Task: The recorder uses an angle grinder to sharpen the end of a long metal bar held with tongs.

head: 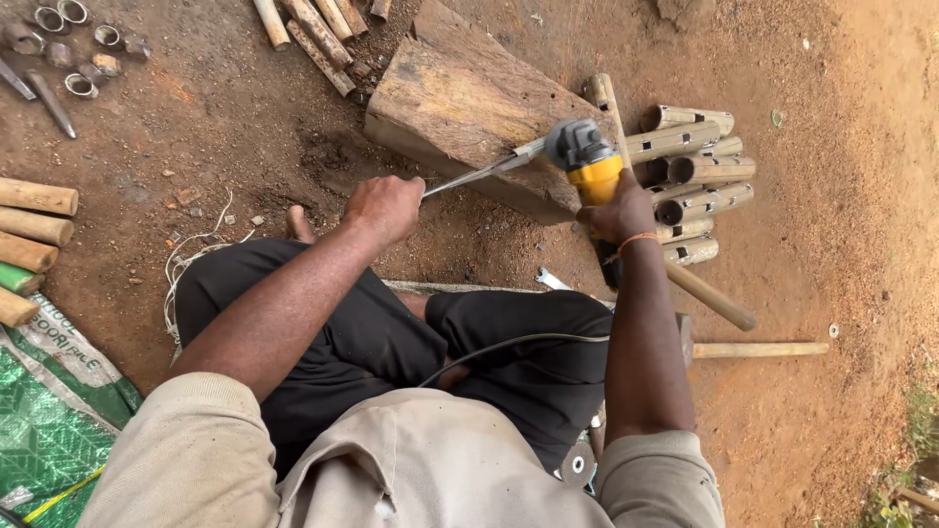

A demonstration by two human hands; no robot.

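Observation:
My right hand (pixel 618 213) grips a yellow and grey angle grinder (pixel 585 158), its head held against a thin flat metal blade (pixel 479 174). My left hand (pixel 384 206) holds the blade's near end. The blade lies across a rough wooden block (pixel 460 98) on the dirt ground. A black power cable (pixel 509 344) runs from the grinder over my lap. I sit on the ground in dark trousers, with one toe showing by the block.
A stack of short cut metal tubes (pixel 694 171) lies right of the grinder. Wooden handles (pixel 743 347) rest beside my right knee. Wooden sticks (pixel 29 235) and a green woven sack (pixel 49 411) are at left. Metal rings (pixel 68 39) sit at top left.

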